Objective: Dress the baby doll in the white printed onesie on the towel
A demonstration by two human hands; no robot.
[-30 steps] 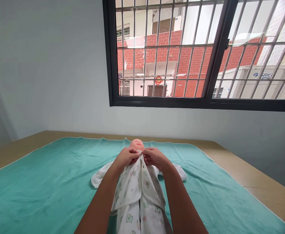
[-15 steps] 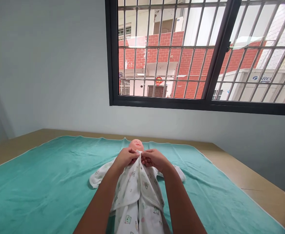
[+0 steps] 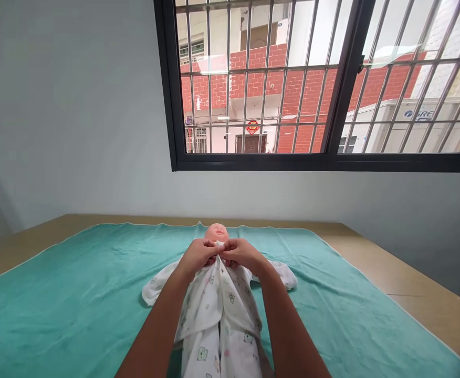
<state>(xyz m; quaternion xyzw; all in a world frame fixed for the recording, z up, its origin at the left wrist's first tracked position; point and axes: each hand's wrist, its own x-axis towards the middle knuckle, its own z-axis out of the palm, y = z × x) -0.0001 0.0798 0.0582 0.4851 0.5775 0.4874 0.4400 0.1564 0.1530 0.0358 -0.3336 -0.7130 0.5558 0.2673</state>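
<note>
A baby doll point(image 3: 216, 231) lies on its back, dressed in a white printed top point(image 3: 230, 304) and matching trousers point(image 3: 202, 357). Just below its chin, my left hand point(image 3: 200, 256) pinches one front edge of the top near the neck. My right hand point(image 3: 241, 253) grips the other edge at the same spot, and the fingertips of both hands meet. Whatever fastener is between them is hidden by my fingers. The sleeves point(image 3: 157, 285) spread out to both sides on the cloth. Under the neck, the front panels hang together down the middle.
A green cloth point(image 3: 76, 294) with a pale edge lies under the doll. It covers most of a wooden table point(image 3: 419, 286), which stands against a white wall point(image 3: 76, 115). Above is a dark-framed window point(image 3: 253, 161) with metal bars.
My fingertips have come closer, from slightly apart to touching at the collar, drawing the two edges together. The whole view has shifted a little.
</note>
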